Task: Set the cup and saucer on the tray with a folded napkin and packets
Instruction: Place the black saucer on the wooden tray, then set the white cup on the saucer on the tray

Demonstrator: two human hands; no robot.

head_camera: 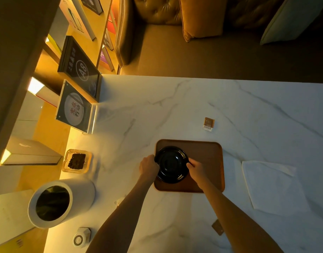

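While gripped at both rims by left hand (148, 166) and right hand (196, 168), saucer (172, 164) sits on tray (208, 161), left part. Napkin (272, 185) right of tray, unfolded-looking; packet (208, 124) far; no separate cup discernible.

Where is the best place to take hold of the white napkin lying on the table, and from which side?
Probably the white cloth napkin's far right corner, approached from above: it lies flat on the white marble table, and that corner looks folded over, giving fingers an edge to pinch.
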